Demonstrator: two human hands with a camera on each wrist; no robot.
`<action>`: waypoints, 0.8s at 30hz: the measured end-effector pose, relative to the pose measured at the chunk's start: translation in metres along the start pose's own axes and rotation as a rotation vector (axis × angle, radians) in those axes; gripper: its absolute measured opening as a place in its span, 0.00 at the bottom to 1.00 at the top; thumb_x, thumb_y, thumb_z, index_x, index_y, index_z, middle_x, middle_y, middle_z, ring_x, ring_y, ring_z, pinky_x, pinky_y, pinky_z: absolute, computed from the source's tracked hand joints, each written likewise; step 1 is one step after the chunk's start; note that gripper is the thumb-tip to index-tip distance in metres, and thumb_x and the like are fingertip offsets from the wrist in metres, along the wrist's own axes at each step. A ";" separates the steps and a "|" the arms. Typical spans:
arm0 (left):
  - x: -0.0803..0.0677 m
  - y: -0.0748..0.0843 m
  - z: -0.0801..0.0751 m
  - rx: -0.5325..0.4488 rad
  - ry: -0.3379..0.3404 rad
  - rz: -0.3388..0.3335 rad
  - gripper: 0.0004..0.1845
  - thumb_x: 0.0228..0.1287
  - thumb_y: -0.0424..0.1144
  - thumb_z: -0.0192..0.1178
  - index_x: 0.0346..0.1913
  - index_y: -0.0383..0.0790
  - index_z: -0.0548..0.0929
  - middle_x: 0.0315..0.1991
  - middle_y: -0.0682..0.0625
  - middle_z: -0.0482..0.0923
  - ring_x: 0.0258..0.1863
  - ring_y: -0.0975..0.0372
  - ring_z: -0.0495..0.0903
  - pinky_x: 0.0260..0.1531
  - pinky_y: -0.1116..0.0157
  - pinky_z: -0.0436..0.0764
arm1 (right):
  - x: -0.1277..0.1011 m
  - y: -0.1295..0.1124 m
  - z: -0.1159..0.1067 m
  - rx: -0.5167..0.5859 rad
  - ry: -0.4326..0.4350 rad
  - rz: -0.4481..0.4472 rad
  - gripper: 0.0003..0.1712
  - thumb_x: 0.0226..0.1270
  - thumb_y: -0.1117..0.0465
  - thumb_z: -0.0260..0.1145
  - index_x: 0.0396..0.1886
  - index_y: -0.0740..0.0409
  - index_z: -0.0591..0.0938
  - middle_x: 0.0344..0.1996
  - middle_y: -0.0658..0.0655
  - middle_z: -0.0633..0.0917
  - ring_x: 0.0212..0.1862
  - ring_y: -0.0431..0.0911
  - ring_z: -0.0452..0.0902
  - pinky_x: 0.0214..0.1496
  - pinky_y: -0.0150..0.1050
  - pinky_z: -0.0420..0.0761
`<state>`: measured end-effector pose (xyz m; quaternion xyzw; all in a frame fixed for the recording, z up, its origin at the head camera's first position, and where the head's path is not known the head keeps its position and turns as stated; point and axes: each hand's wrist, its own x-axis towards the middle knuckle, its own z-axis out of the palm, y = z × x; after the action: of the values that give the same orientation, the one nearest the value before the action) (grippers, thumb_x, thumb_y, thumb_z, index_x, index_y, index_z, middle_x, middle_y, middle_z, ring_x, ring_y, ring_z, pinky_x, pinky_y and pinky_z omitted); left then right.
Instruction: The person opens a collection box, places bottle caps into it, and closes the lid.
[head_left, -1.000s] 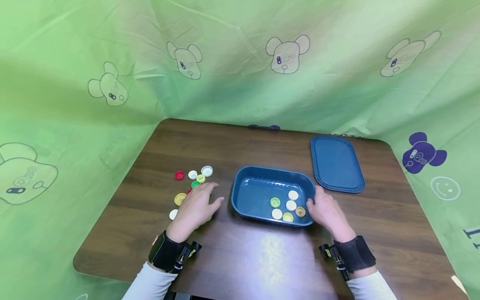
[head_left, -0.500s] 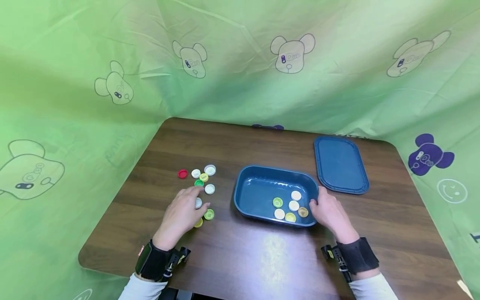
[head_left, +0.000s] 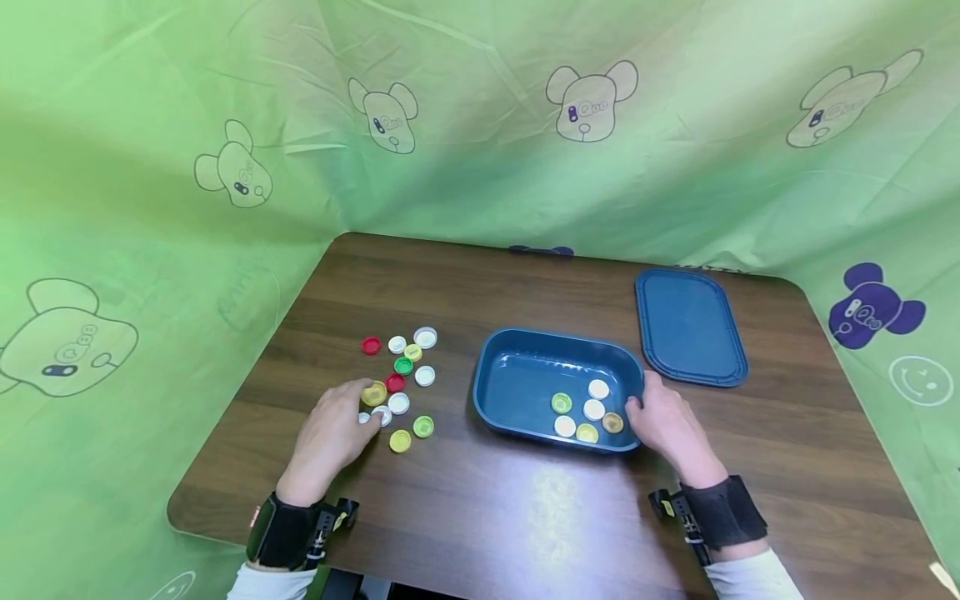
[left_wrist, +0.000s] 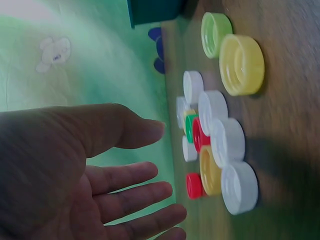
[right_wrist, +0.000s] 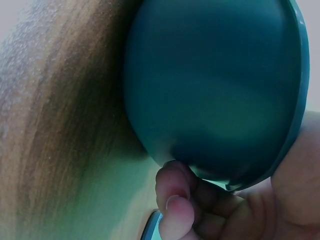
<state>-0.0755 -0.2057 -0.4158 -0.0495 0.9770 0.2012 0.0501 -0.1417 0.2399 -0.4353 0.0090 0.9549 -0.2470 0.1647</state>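
Observation:
My left hand [head_left: 330,429] hovers over the left end of a group of bottle caps, its fingers loosely spread and holding nothing. A yellow cap [head_left: 374,393] and a white cap [head_left: 382,415] lie right by its fingertips. In the left wrist view the thumb [left_wrist: 135,130] and fingers are apart, with white caps [left_wrist: 239,188] beyond them. With thumb over the rim and fingers curled outside, my right hand [head_left: 671,429] grips the right end of a blue plastic box [head_left: 517,383]. Inside the box lie several caps, among them a green one [head_left: 561,403] and a tan one [head_left: 612,422].
A blue lid [head_left: 692,327] lies flat behind and right of the box on the brown wooden table [head_left: 480,517]. Farther back in the cap group are a red cap [head_left: 371,345] and a green cap [head_left: 403,365]. A green printed cloth [head_left: 465,192] surrounds the table.
My left hand has moved left and toward me across the caps, uncovering several white, red and yellow ones. The right hand keeps its grip on the box.

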 end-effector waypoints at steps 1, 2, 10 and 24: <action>0.000 -0.002 0.000 0.002 -0.005 -0.005 0.29 0.65 0.39 0.66 0.66 0.30 0.75 0.65 0.32 0.73 0.65 0.38 0.69 0.63 0.40 0.70 | 0.000 0.000 0.000 -0.001 -0.001 0.001 0.36 0.76 0.60 0.52 0.73 0.79 0.54 0.64 0.85 0.67 0.58 0.71 0.75 0.55 0.66 0.77; 0.000 -0.004 0.001 0.004 -0.008 -0.010 0.29 0.65 0.39 0.65 0.66 0.30 0.74 0.65 0.31 0.73 0.66 0.37 0.69 0.63 0.39 0.69 | 0.000 0.000 -0.001 -0.001 -0.002 0.000 0.36 0.76 0.60 0.52 0.73 0.79 0.54 0.64 0.85 0.67 0.58 0.71 0.75 0.55 0.66 0.77; 0.005 -0.019 0.005 -0.005 -0.041 -0.059 0.29 0.66 0.38 0.63 0.67 0.28 0.72 0.66 0.30 0.72 0.66 0.36 0.68 0.63 0.38 0.68 | 0.000 0.000 0.000 -0.006 0.002 -0.003 0.36 0.76 0.60 0.52 0.73 0.79 0.54 0.63 0.85 0.68 0.59 0.72 0.74 0.56 0.66 0.76; 0.023 -0.028 0.012 -0.013 -0.066 -0.055 0.30 0.67 0.37 0.62 0.67 0.26 0.70 0.65 0.28 0.71 0.65 0.35 0.68 0.64 0.39 0.67 | 0.000 0.000 0.001 -0.004 -0.001 0.000 0.36 0.77 0.60 0.52 0.73 0.79 0.54 0.64 0.85 0.67 0.59 0.71 0.74 0.56 0.66 0.77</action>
<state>-0.0937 -0.2282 -0.4399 -0.0701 0.9717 0.2077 0.0875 -0.1415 0.2398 -0.4360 0.0087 0.9552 -0.2452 0.1654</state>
